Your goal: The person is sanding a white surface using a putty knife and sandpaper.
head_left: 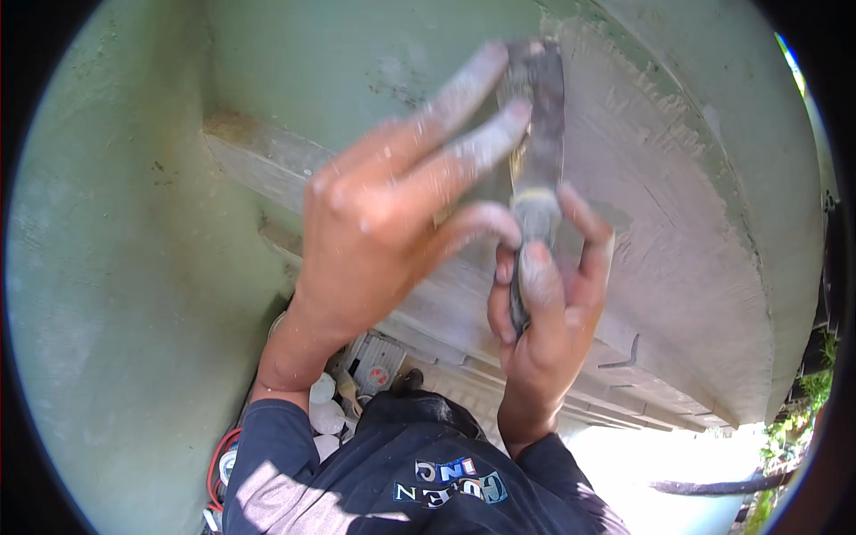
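My right hand [560, 312] is closed round the handle of a putty knife [546, 134], held upright with its wide blade toward the top. The blade looks dark and smeared. To its left is my left hand [370, 196], fingers stretched out and spread, tips coated with pale putty or dust. Its two raised fingertips come up to the blade's left edge, and its thumb lies by the neck of the handle; motion blur hides whether they touch. Behind the knife, a green curved surface [303, 62] carries a broad grey, streaky patch of filler [642, 187].
A wooden ledge [267, 165] runs across the green surface behind my hands. Slatted boards [660, 388] with a bent metal piece [624, 354] lie lower right. Below left are white tubs [326, 417] and a red hose [214, 473]. Plants [811, 388] show at the right.
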The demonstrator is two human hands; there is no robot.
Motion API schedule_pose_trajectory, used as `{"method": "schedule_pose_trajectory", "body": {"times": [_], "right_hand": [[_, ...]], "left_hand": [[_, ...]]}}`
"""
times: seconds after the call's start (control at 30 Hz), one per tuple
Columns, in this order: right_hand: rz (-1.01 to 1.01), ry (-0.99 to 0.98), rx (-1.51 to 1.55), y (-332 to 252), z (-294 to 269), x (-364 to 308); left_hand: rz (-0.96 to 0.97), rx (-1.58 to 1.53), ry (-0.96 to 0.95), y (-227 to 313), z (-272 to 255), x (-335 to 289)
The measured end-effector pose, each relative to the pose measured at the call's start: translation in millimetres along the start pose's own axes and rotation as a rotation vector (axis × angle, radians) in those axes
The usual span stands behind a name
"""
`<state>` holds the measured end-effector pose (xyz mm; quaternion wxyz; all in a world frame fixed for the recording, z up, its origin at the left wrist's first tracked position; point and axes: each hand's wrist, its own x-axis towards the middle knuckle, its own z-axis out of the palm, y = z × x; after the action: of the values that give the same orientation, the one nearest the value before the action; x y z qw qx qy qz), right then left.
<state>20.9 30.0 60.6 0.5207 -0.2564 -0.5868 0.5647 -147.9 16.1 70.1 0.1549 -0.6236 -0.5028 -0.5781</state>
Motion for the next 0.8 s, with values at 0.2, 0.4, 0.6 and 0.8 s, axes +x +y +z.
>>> {"method": "schedule_pose_trajectory", "body": {"times": [0.2, 0.4, 0.6, 0.8], "right_hand": [[-0.008, -0.012, -0.036, -4.0, -3.7, 4.3], [0.001, -0.038, -0.031, -17.6, 1.8, 19.7], [0.023, 0.0, -0.034, -2.7, 0.5, 0.6], [0.011, -0.012, 0.012, -24.9, 3.3, 14.6]], "left_hand": [[0.02, 0.039, 0.021, 12.1, -3.1, 1.1], [0.06, 0.039, 0.11, 5.2, 6.4, 10.0], [-0.009, 0.063, -0.001, 8.6, -0.3, -7.5], [0.077, 0.062, 0.117, 10.8, 3.8, 13.9]]}}
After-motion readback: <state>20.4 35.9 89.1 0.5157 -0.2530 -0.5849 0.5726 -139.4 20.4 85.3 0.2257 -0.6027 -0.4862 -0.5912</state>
